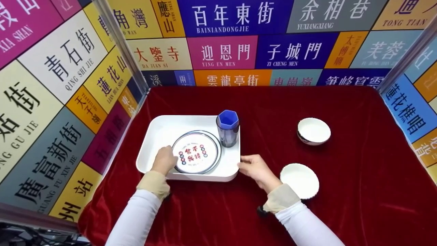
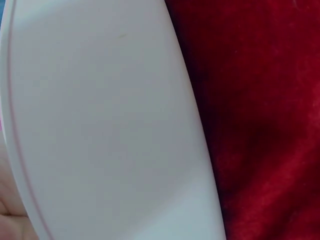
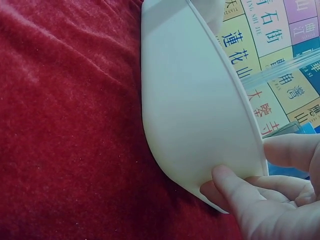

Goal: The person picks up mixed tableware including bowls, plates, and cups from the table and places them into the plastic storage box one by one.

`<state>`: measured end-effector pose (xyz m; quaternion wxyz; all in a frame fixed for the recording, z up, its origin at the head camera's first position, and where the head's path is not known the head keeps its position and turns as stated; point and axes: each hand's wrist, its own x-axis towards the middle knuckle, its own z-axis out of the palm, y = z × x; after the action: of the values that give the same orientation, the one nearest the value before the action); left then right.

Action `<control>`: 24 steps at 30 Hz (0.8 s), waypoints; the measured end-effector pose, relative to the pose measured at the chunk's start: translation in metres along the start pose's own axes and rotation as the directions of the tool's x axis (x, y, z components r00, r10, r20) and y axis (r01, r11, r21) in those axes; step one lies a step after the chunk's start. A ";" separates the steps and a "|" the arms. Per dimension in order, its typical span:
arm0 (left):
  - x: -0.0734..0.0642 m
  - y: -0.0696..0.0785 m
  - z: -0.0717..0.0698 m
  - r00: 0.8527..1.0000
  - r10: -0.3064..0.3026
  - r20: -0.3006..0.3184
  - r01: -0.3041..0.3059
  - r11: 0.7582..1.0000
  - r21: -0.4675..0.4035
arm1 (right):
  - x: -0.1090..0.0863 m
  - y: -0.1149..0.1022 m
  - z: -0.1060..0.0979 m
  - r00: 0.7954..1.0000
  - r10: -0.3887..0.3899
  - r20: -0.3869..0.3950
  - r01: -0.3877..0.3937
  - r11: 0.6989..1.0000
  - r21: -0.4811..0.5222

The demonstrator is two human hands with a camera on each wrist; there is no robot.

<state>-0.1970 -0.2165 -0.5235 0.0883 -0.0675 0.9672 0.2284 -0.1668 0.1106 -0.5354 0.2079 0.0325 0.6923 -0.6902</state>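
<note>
A white tray [image 1: 146,150] lies on the red cloth, with a round plate [image 1: 194,147] bearing red characters and a dark rim inside it. My left hand [image 1: 164,160] reaches over the front wall of the tray, its curled fingers at the plate's left edge; the fingertips are hidden. Only a little of that hand shows past the rim in the left wrist view. At the tray's front right corner, my right hand [image 1: 256,169] holds the wall, with the thumb [image 3: 222,172] against the outside. A dark tumbler [image 1: 228,135] with a blue hexagonal top stands in the tray's right side.
Two white bowls stand on the cloth to the right: a farther bowl [image 1: 314,130] and a nearer bowl [image 1: 300,180], close to the right forearm. Panels of colourful street signs [image 1: 222,51] rise behind and on both sides of the red cloth [image 1: 358,153].
</note>
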 end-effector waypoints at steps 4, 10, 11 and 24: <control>-0.002 -0.001 0.001 1.000 -0.004 -0.001 0.004 1.000 0.017 | -0.001 0.000 0.000 1.000 0.002 -0.002 -0.002 1.000 -0.006; -0.005 0.000 0.001 0.998 -0.053 0.038 0.052 0.998 0.028 | -0.001 0.000 0.001 1.000 0.001 -0.004 -0.001 1.000 -0.006; -0.005 0.000 0.001 0.998 -0.054 0.038 0.053 0.998 0.028 | -0.001 0.000 0.001 1.000 -0.001 -0.004 0.001 1.000 -0.006; -0.010 0.010 -0.001 1.000 0.000 0.001 0.000 1.000 -0.003 | -0.001 0.001 0.000 1.000 0.003 -0.005 -0.003 1.000 -0.016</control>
<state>-0.1892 -0.2073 -0.5164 0.0887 -0.0675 0.9668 0.2300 -0.1655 0.1113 -0.5361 0.2076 0.0334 0.6981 -0.6844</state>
